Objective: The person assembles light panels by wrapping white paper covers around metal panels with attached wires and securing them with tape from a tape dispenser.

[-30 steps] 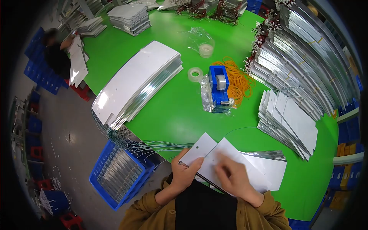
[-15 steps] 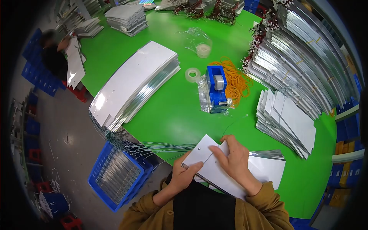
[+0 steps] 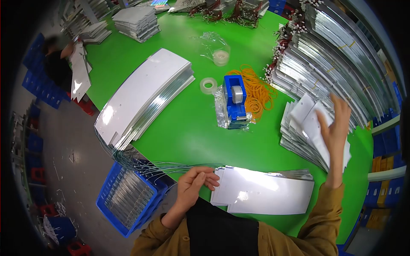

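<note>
My left hand (image 3: 197,184) is beside the left end of a stack of white panels (image 3: 269,194) at the table's front edge, its fingers loosely bent and nothing visible between them. Thin green wires (image 3: 171,165) run from the left towards that end. Over a pile of smaller white pieces (image 3: 299,134) at the right, my right hand (image 3: 335,123) has its thumb and fingers apart. A white piece (image 3: 314,115) lies tilted on top of that pile, just left of my right hand.
A blue tape dispenser (image 3: 235,100), tape rolls (image 3: 208,85) and orange rubber bands (image 3: 258,96) lie mid-table. Left is a tall stack of curved panels (image 3: 147,89); a blue basket (image 3: 128,198) stands below. Bundled panels (image 3: 311,72) fill the right. A person (image 3: 57,62) is at far left.
The white piece has moved from in front of me to the right-hand pile. My right hand has moved there and let go of it. My left hand has moved slightly left, off the piece.
</note>
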Demonstrator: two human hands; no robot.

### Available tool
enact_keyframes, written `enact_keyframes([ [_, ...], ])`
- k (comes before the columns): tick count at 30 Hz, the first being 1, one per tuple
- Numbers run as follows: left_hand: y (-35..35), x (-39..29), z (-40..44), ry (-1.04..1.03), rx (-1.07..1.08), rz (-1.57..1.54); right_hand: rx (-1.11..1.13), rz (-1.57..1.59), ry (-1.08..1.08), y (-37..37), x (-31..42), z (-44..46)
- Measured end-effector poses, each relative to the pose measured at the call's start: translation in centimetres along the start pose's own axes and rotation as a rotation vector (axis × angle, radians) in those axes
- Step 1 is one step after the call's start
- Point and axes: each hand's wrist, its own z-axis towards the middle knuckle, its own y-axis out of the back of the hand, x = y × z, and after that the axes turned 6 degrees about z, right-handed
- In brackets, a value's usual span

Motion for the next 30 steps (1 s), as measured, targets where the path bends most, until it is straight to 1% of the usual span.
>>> enact_keyframes([
  [1, 0.0, 0.1, -0.1, 0.001, -0.003, 0.031, -0.017, 0.162, 0.016, -0.2, 1.4, -1.1],
  [2, 0.1, 0.1, -0.2, 0.003, -0.010, 0.033, 0.068, 0.409, -0.031, -0.9, 3.8, -2.9],
  [3, 0.1, 0.1, -0.2, -0.004, -0.002, 0.026, 0.242, 0.503, -0.014, -1.4, 6.5, -4.4],
  [6, 0.1, 0.2, -0.2, -0.022, 0.030, 0.009, 0.570, 0.615, -0.093, -3.9, 11.5, -9.3],
  [11, 0.3, 0.3, -0.2, -0.032, 0.008, -0.029, 0.534, 0.670, -0.039, -5.4, 11.5, -10.7],
  [13, 0.4, 0.1, -0.1, -0.040, -0.010, -0.037, 0.307, 0.704, -0.098, -4.4, 10.9, -9.5],
  [14, 0.4, 0.1, -0.3, -0.036, -0.036, -0.039, 0.179, 0.659, -0.087, -2.6, 10.4, -7.4],
  [16, 0.6, -0.1, -0.7, -0.030, -0.081, -0.035, 0.114, 0.594, -0.441, 1.7, 9.5, -5.0],
  [18, 0.1, -0.7, -0.9, -0.017, -0.055, -0.018, -0.019, 0.746, -0.494, 4.0, 9.3, -3.6],
  [19, -0.4, -1.1, -1.0, -0.002, -0.029, -0.001, -0.019, 0.741, -0.492, 4.3, 9.6, -3.8],
  [21, -1.3, -1.7, -1.3, 0.032, 0.018, 0.035, 0.337, 0.582, -0.271, 4.5, 10.8, -5.3],
  [22, -1.7, -2.1, -1.4, 0.032, 0.017, 0.032, 0.408, 0.635, -0.167, 3.3, 11.8, -6.5],
  [23, -2.1, -2.5, -1.5, 0.035, 0.048, 0.141, 0.478, 0.688, -0.064, 1.9, 13.0, -7.8],
  [24, -2.5, -2.9, -1.6, 0.038, 0.077, 0.252, 0.481, 0.691, -0.064, 1.2, 14.0, -8.8],
  [26, -2.7, -3.4, -1.8, 0.051, 0.133, 0.477, 0.571, 0.667, -0.076, 0.5, 15.9, -10.1],
  [27, -2.7, -3.3, -1.9, 0.054, 0.130, 0.481, 0.572, 0.672, -0.077, 0.2, 16.7, -10.0],
  [30, -2.4, -2.2, -2.1, -0.020, 0.224, 0.230, 0.455, 0.922, -0.002, -0.1, 18.5, -9.0],
])
